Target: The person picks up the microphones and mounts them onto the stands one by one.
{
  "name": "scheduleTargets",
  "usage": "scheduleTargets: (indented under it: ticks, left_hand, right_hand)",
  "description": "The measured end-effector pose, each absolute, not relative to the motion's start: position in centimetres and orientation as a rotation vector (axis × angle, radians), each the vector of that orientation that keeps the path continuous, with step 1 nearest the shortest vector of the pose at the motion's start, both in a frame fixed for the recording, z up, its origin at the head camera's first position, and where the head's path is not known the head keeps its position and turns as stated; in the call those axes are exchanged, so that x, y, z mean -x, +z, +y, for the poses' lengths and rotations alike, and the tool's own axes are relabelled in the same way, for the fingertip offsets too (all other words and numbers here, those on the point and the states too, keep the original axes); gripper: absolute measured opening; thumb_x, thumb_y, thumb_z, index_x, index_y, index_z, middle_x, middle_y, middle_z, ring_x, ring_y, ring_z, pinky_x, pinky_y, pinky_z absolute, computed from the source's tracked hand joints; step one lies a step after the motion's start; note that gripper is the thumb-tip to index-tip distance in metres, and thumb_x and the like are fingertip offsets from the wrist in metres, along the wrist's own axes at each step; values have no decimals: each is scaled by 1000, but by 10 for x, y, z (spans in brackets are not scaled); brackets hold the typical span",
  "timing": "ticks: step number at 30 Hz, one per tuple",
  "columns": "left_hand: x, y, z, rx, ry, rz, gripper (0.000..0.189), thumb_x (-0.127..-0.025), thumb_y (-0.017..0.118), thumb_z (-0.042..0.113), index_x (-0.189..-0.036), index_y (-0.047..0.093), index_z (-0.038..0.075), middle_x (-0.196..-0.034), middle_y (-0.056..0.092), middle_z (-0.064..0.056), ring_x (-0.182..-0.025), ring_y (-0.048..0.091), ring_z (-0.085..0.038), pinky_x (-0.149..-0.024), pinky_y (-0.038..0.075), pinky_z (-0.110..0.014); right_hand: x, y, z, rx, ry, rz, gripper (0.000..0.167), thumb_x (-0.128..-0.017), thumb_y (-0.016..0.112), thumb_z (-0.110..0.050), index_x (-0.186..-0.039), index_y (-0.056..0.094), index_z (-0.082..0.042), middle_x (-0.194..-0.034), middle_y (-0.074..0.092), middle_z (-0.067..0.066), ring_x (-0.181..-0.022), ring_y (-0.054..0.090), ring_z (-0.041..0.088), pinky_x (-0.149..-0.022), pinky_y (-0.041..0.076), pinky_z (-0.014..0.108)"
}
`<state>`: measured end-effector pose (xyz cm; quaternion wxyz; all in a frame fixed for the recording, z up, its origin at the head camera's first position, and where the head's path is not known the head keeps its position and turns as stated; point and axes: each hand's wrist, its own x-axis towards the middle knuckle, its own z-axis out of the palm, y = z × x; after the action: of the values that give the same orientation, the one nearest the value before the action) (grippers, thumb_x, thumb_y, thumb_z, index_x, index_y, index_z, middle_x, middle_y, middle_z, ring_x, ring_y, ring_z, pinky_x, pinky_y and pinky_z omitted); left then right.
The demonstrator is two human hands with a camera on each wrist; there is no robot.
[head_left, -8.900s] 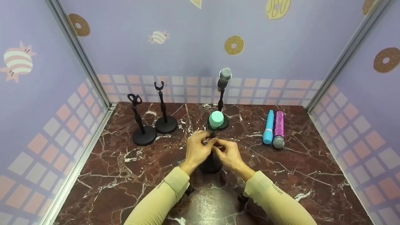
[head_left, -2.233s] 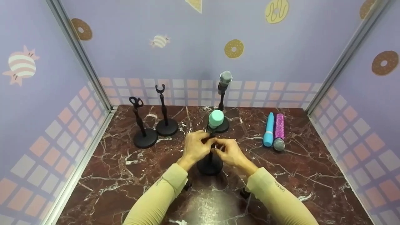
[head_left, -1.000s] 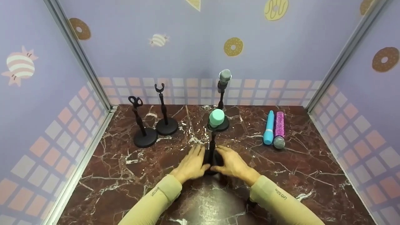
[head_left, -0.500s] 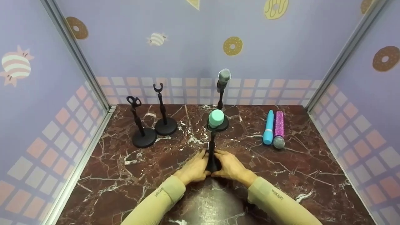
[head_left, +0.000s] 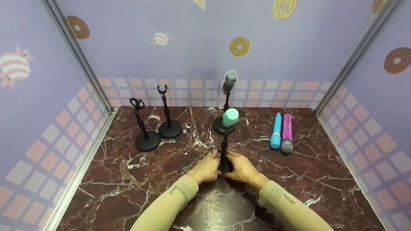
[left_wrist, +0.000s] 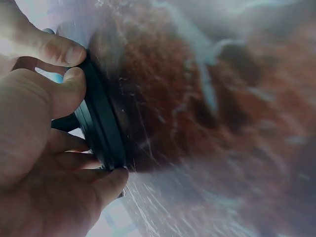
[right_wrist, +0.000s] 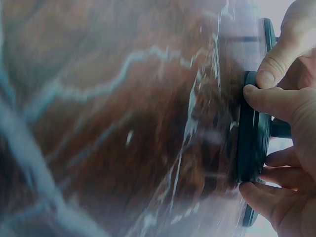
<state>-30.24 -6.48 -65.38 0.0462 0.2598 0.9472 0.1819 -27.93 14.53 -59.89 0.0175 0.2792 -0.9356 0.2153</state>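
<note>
In the head view, a black microphone stand (head_left: pixel 224 146) stands upright on the table and bears a microphone with a mint-green head (head_left: pixel 230 117). My left hand (head_left: pixel 206 166) grips its round base from the left, and my right hand (head_left: pixel 242 168) grips it from the right. The left wrist view shows thumb and fingers at the rim of the black base (left_wrist: pixel 101 118), which is low against the tabletop. From the right wrist, the same base (right_wrist: pixel 252 133) appears between the thumbs and fingers. The microphone's lower body is hidden behind its head.
Behind it is another stand holding a silver-headed microphone (head_left: pixel 231 77). Two bare stands, one with a ring-like clip (head_left: pixel 140 123) and one with a U-shaped clip (head_left: pixel 167 110), are at back left. A blue microphone (head_left: pixel 276 131) and a glittery purple microphone (head_left: pixel 287 131) lie right.
Both hands have come down from the upper part of the stand to its base. Over the last half second the stand with the mint microphone has shifted slightly right and away from me.
</note>
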Motion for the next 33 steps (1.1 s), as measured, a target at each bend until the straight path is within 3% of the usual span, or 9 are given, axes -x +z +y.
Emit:
scheduleTargets:
  ticks: [7, 15, 20, 27, 33]
  left_hand:
    - [319, -642, -42, -774, 438, 2869, 89, -99, 81, 29, -170, 40, -4, -183, 31, -28, -169, 36, -49, -139, 34, -50]
    - [350, -650, -19, -720, 419, 2864, 87, -102, 81, 32, -172, 39, 2, -186, 29, -21, -168, 37, -50, -135, 42, -53]
    - [365, -667, -11, -787, 403, 2950, 82, -103, 80, 35, -168, 46, 1, -183, 36, -21, -168, 41, -46, -136, 41, -49]
    - [370, -674, 2, -849, 186, 3030, 78, -110, 70, 39, -171, 41, -1, -183, 35, -22, -171, 37, -42, -135, 44, -42]
    - [379, -669, 14, -864, 163, 3052, 76, -110, 70, 37, -169, 42, -3, -182, 37, -24, -169, 40, -43, -132, 47, -43]
  right_hand:
    - [293, -602, 161, -784, 671, -2897, 84, -79, 96, -28, -148, 66, 8, -159, 64, 30, -140, 69, 51, -119, 56, 58]
    - [310, -605, 175, -670, 680, -2925, 84, -83, 94, -30, -151, 64, 8, -160, 62, 29, -142, 67, 52, -123, 54, 58]
    - [319, -609, 185, -632, 671, -2924, 82, -85, 91, -28, -151, 62, 11, -162, 60, 31, -145, 65, 52, -124, 52, 58]
    - [328, -614, 197, -627, 673, -2897, 82, -87, 90, -28, -152, 61, 12, -163, 59, 32, -144, 65, 53, -124, 52, 60]
    - [337, -616, 203, -596, 679, -2859, 79, -86, 90, -26, -148, 63, 15, -159, 61, 34, -141, 67, 54, -121, 54, 61]
